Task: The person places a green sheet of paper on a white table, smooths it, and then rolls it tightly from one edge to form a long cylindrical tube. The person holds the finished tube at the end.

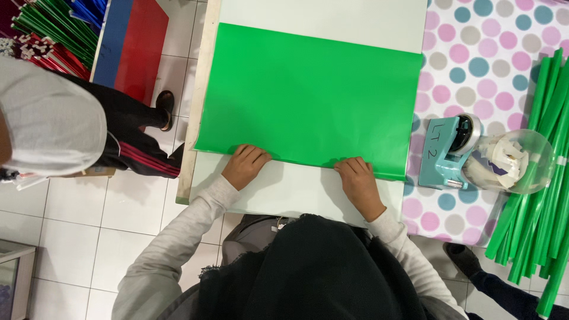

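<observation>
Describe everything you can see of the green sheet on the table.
The green sheet is large, rectangular, plain bright green, thin and slightly glossy, like paper or plastic film. It lies flat on a white board, covering most of it. Its near edge looks slightly wavy. The left hand and right hand both press fingers on that near edge. Its right edge reaches the dotted tablecloth.

A: What is the person wearing?

B: A light grey long-sleeved top; the sleeves run down to both wrists, snug at the cuffs. The left grip (245,166) and right grip (358,185) are bare, no gloves.

A: And near the camera?

B: A black cloth with a slightly frayed edge on its left side, draped over the head and shoulders.
</observation>
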